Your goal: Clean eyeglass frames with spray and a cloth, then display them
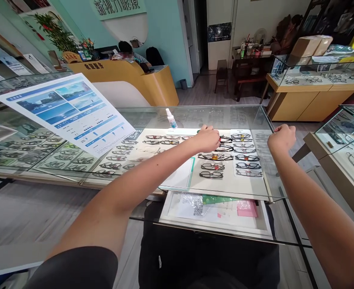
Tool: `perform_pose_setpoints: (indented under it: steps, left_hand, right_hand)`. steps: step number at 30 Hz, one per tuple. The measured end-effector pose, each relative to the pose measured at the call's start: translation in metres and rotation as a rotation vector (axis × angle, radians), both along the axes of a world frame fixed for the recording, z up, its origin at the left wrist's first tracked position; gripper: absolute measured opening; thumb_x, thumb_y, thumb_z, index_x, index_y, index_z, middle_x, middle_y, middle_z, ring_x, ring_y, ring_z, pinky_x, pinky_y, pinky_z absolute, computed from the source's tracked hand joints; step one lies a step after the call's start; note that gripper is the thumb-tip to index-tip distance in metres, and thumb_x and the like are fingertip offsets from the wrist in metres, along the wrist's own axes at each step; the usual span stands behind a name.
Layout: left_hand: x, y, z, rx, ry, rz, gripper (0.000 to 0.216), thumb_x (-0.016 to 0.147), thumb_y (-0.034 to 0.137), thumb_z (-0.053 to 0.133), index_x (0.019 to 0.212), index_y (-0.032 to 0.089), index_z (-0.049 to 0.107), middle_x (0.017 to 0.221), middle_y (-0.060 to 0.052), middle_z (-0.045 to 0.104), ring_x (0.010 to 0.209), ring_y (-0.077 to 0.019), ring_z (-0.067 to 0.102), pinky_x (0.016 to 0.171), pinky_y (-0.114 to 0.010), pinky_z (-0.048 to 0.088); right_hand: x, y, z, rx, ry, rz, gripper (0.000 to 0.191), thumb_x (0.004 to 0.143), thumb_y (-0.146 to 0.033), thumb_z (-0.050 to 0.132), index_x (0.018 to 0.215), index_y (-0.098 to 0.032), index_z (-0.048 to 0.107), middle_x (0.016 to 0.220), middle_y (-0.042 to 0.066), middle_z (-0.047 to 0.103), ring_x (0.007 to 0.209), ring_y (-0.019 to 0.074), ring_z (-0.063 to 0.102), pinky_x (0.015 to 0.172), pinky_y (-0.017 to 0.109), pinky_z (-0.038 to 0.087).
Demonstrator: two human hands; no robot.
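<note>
My left hand (207, 139) is closed, knuckles up, over the glass display case (170, 186). What its fingers hold, if anything, is hidden; a small green bit shows beside them. Beneath and around it lie rows of eyeglasses (212, 175) inside the case. My right hand (281, 138) is at the case's right edge, its fingers curled in a closed grip; what is in them I cannot make out. A small white spray bottle (171, 119) stands on the glass beyond my left hand.
A printed sheet (68, 114) stands tilted on the left of the counter. Before my lap, an open drawer (215, 224) holds papers and plastic. Another display case (351, 140) is at the right. A person (126, 48) sits behind the yellow desk (160, 86).
</note>
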State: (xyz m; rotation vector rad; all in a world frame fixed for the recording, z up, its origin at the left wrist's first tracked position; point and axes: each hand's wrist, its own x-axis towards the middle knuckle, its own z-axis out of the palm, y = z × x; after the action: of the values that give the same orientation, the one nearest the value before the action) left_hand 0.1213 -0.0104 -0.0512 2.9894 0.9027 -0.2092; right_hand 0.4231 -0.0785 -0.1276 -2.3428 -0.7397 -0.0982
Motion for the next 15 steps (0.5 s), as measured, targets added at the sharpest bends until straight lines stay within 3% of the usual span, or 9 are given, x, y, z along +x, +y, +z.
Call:
perform_pose_setpoints:
  steps: [2,5,7,10,12,15]
  left_hand:
    - [-0.006,-0.003,0.001,0.018,-0.022,-0.007,0.04,0.107,0.025,0.039,0.096,0.016,0.077,0.129,-0.016,0.074,0.123,-0.034,0.058,0.103,-0.05,0.039]
    - [-0.023,-0.023,0.015,0.062,-0.172,-0.011,0.034,0.108,0.029,0.043,0.108,0.018,0.075,0.143,-0.015,0.068,0.134,-0.0342,0.056,0.109,-0.051,0.039]
    - [-0.041,-0.05,0.029,-0.005,-0.277,-0.035,0.031,0.109,0.032,0.043,0.105,0.02,0.071,0.127,-0.01,0.073,0.122,-0.0295,0.063,0.106,-0.047,0.041]
    - [-0.074,-0.1,0.039,-0.348,-0.215,-0.107,0.032,0.11,0.039,0.045,0.089,0.024,0.064,0.094,-0.003,0.074,0.087,-0.0214,0.066,0.088,-0.039,0.046]
    - [-0.095,-0.129,0.03,-0.55,-0.075,-0.158,0.03,0.109,0.039,0.051,0.084,0.025,0.061,0.086,-0.001,0.073,0.08,-0.0199,0.065,0.079,-0.037,0.045]
    - [-0.12,-0.153,-0.003,-0.668,0.095,-0.184,0.032,0.106,0.04,0.057,0.079,0.025,0.056,0.081,-0.003,0.073,0.076,-0.0219,0.064,0.069,-0.038,0.04]
  right_hand:
    - [-0.002,-0.001,0.002,0.02,-0.022,0.001,0.017,0.092,-0.005,0.059,0.095,-0.021,0.063,0.11,0.004,0.047,0.069,0.0139,0.028,0.074,0.036,0.032]
    - [-0.004,-0.003,0.004,0.095,-0.112,0.037,0.018,0.094,-0.009,0.059,0.106,-0.023,0.059,0.115,0.005,0.052,0.078,0.0167,0.039,0.077,0.036,0.033]
    - [-0.004,-0.002,0.004,0.154,-0.181,0.093,0.017,0.093,-0.011,0.06,0.102,-0.024,0.055,0.11,0.004,0.054,0.084,0.0181,0.044,0.077,0.035,0.033]
    - [-0.002,0.0,0.001,0.197,-0.221,0.14,0.017,0.091,-0.014,0.062,0.092,-0.026,0.049,0.1,0.002,0.053,0.084,0.0189,0.046,0.076,0.035,0.032]
    - [-0.001,0.003,-0.001,0.201,-0.218,0.136,0.019,0.09,-0.016,0.063,0.089,-0.026,0.047,0.098,0.002,0.052,0.082,0.0188,0.044,0.075,0.035,0.03]
    - [0.0,0.005,-0.003,0.202,-0.21,0.136,0.02,0.089,-0.016,0.064,0.087,-0.026,0.046,0.097,0.002,0.05,0.081,0.0186,0.042,0.075,0.036,0.03]
